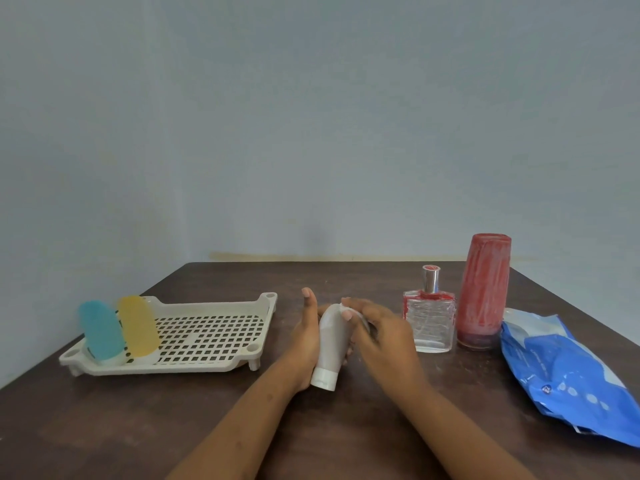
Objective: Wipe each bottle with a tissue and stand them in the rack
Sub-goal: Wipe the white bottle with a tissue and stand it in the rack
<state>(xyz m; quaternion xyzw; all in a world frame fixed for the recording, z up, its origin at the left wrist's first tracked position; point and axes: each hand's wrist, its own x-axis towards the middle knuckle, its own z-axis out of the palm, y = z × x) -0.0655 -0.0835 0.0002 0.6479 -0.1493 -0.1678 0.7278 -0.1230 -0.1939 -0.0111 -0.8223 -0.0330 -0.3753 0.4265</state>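
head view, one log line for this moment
left hand: holds white bottle; right hand: presses tissue; rack: blue bottle, yellow bottle; waiting: glass bottle, red bottle

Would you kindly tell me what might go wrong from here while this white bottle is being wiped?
The right hand, rubbing the white bottle with a tissue, works close to the glass perfume bottle; a wide stroke might knock it over. The left hand holds the white bottle tilted, cap lowest; hard rubbing might make it slip. The blue bottle and yellow bottle appear to lean in the rack, so a nudge could topple them.
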